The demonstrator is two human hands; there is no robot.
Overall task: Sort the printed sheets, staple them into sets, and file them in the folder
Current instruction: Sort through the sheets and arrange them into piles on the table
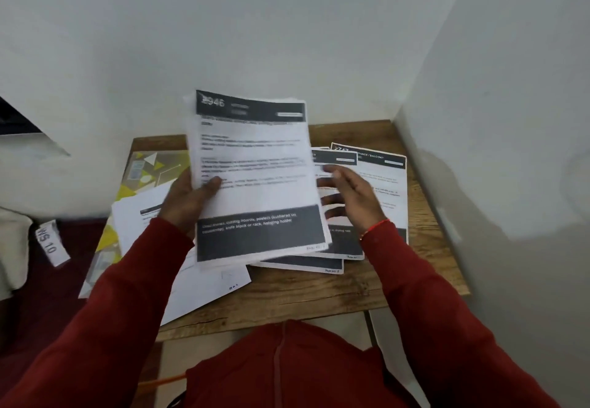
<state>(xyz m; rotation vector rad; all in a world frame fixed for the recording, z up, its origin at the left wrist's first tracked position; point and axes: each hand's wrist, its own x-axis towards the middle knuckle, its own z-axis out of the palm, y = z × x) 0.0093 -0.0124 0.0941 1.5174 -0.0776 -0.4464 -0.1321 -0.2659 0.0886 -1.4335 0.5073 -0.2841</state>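
A small wooden surface [399, 283] is sitting in a corner formed by pale walls [255, 24]. To its left, a white tag [51, 243] printed "WS 10" is lying tilted on dark maroon fabric [48, 286], just beside a cream cloth [12, 248] at the frame's edge. Below the surface, an orange cable [166, 381] is running across the floor.

A stack of printed sheets [255, 177] is standing tilted at frame centre, headed 2946; more sheets [380, 184] are lying fanned right; a yellow-patterned folder [150, 171] is lying left.
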